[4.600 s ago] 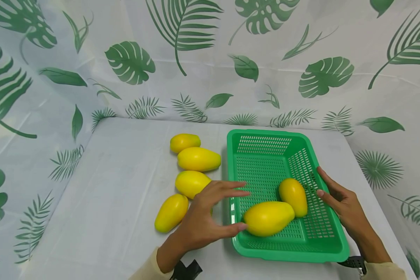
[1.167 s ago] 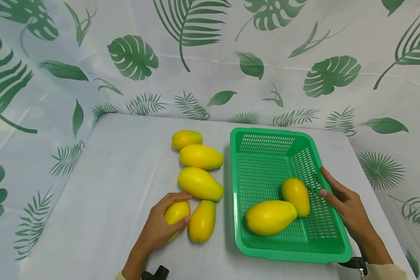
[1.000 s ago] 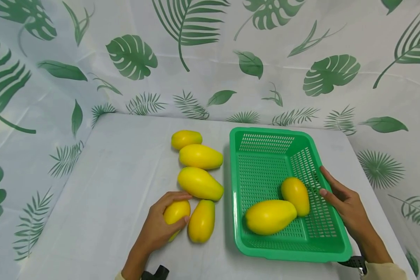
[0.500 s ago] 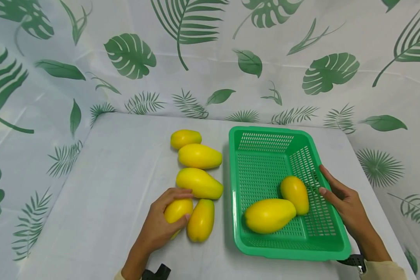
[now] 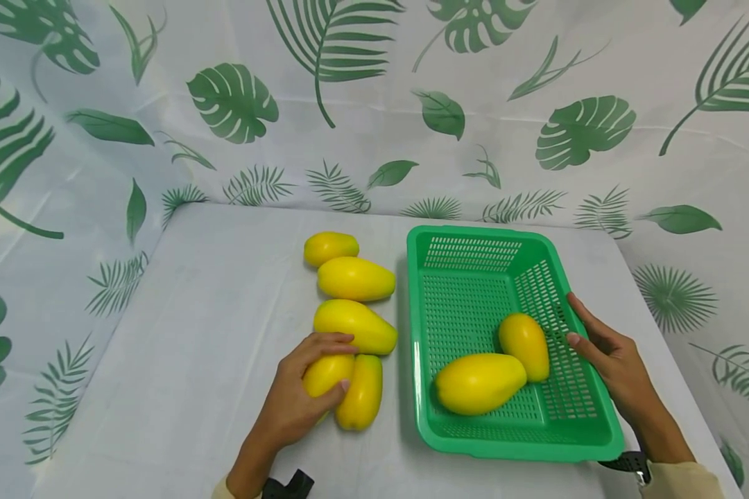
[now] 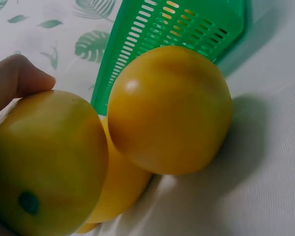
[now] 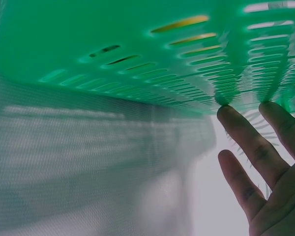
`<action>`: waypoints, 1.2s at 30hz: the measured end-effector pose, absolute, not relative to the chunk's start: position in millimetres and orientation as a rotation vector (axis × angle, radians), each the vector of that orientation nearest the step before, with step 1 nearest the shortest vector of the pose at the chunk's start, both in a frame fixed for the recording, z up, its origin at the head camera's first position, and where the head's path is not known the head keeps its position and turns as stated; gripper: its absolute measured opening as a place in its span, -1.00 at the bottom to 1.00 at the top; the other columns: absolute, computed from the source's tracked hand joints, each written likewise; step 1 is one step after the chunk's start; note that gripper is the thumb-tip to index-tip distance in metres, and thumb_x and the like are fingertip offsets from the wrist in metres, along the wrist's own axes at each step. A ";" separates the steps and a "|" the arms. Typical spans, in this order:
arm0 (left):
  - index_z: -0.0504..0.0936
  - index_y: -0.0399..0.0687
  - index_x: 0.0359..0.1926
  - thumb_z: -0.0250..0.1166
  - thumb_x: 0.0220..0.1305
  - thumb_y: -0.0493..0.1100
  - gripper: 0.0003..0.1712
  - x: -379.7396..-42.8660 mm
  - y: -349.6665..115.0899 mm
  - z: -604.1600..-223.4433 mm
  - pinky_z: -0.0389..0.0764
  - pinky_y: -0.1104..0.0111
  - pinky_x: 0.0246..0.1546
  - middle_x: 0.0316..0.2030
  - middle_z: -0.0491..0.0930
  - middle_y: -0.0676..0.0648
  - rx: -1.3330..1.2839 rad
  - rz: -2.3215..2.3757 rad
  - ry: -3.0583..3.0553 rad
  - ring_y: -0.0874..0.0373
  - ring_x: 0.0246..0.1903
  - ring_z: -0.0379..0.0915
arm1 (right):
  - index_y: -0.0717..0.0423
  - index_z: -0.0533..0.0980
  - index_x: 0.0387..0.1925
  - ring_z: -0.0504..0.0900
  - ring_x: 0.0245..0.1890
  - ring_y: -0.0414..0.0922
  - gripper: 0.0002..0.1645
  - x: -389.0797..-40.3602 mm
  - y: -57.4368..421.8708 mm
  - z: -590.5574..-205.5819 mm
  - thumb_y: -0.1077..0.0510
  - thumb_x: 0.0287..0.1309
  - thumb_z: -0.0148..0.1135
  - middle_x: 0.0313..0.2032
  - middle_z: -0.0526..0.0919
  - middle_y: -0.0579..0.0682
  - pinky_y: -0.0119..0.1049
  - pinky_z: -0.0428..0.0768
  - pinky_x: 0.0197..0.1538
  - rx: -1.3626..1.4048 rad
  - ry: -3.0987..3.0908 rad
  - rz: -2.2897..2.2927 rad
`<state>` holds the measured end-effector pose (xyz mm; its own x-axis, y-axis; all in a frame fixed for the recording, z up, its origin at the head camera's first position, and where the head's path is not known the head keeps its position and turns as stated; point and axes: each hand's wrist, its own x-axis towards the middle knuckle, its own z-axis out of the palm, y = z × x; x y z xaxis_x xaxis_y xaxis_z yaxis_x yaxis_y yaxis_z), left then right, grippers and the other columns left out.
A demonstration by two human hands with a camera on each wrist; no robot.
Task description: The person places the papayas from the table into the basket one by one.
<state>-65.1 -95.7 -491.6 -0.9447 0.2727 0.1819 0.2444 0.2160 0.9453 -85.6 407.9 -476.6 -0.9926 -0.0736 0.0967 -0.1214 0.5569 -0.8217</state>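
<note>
A yellow papaya (image 5: 326, 373) is in my left hand (image 5: 295, 396), fingers over its far side and thumb on the near side. Right beside it lies another yellow papaya (image 5: 360, 394). In the left wrist view the held papaya (image 6: 46, 162) shows a dark green stem spot at its end, and the neighbouring papaya (image 6: 169, 110) is close by. My right hand (image 5: 618, 371) grips the right rim of a green plastic basket (image 5: 512, 450), thumb over the edge. Beneath, in the right wrist view, fingers (image 7: 258, 147) reach to the slotted outer wall.
Inside the basket lie a large papaya (image 5: 480, 383) and a smaller one (image 5: 524, 346). Left of it, further papayas (image 5: 356, 278) form a column toward the back of the white-covered table (image 5: 193, 333). Behind stands a leaf-printed sheet (image 5: 362, 104).
Since 4.6 s ago, my left hand has moved from the basket's left edge to the front-left papaya and gripped it. Lately it has shifted that papaya slightly right, up against its neighbour. The right hand keeps its place.
</note>
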 end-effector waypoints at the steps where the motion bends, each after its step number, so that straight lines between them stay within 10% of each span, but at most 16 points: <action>1: 0.72 0.29 0.19 0.48 0.24 -0.29 -0.46 -65.4 -94.9 -491.6 0.26 0.37 0.56 0.30 0.62 0.15 0.519 1.894 2.429 0.14 0.40 0.47 | -0.05 0.12 0.68 0.30 0.44 -0.61 -0.22 -85.4 408.0 -476.6 0.29 0.58 0.08 0.66 0.17 -0.19 -0.74 0.47 0.20 0.170 -2.727 1.447; 36: 0.73 0.20 0.20 0.46 0.21 -0.22 -0.49 -84.2 -48.0 -437.3 0.49 0.11 0.44 0.32 0.61 0.05 0.867 2.001 2.291 0.12 0.39 0.46 | -0.06 0.11 0.69 0.34 0.37 -0.67 -0.20 -84.8 406.8 -477.0 0.33 0.57 0.08 0.65 0.19 -0.24 -0.73 0.54 0.11 0.152 -2.729 1.450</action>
